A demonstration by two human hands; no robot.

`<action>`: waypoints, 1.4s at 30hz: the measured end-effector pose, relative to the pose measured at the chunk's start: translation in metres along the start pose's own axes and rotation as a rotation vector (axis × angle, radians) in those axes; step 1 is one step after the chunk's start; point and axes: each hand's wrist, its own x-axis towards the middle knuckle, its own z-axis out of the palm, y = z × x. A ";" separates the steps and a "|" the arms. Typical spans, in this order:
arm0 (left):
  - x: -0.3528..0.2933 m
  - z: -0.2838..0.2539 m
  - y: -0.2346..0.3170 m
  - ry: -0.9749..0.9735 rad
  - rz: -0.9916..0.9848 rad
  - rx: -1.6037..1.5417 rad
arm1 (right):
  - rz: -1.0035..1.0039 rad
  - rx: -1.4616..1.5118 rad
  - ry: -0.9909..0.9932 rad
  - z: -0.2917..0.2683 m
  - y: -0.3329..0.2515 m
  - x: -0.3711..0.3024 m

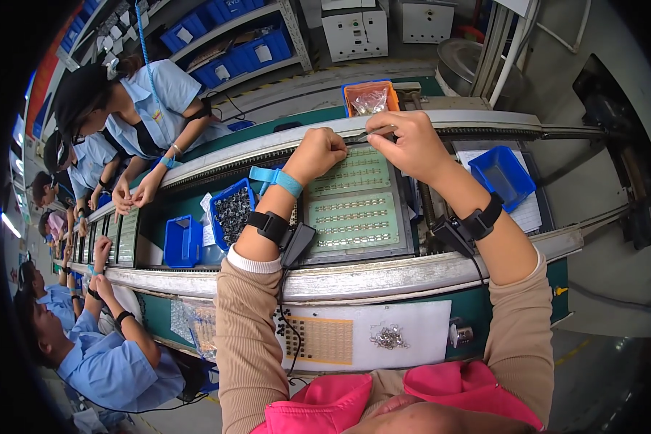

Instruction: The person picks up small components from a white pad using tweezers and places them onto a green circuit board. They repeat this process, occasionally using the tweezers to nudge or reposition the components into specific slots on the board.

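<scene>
Two pale green circuit board panels (354,223) with rows of small metal parts lie in a dark frame (406,242) on the conveyor in front of me. Over the far panel's upper left corner is my left hand (312,155), its fingertips pinched together; whatever they hold, if anything, is too small to make out. My right hand (409,145) is closed on slim metal tweezers (372,133), whose tips point left toward my left fingertips at the panel's far edge. A blue band circles my left wrist, and both forearms wear black straps with small boxes.
Left of the panels stand a blue bin of black parts (233,210) and another blue bin (183,241). An orange bin (369,97) sits beyond, and a blue tray (503,177) at right. The metal rail (398,281) runs nearer me. Co-workers (155,108) line the conveyor's left.
</scene>
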 end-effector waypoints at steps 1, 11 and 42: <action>0.000 -0.001 0.000 0.002 0.000 -0.001 | -0.002 0.000 -0.001 0.000 0.000 0.000; -0.001 -0.003 0.007 -0.044 -0.084 -0.039 | 0.196 0.104 -0.158 0.016 0.024 0.003; 0.004 0.013 -0.011 0.059 0.074 -0.050 | 0.299 0.134 -0.149 0.018 0.030 -0.001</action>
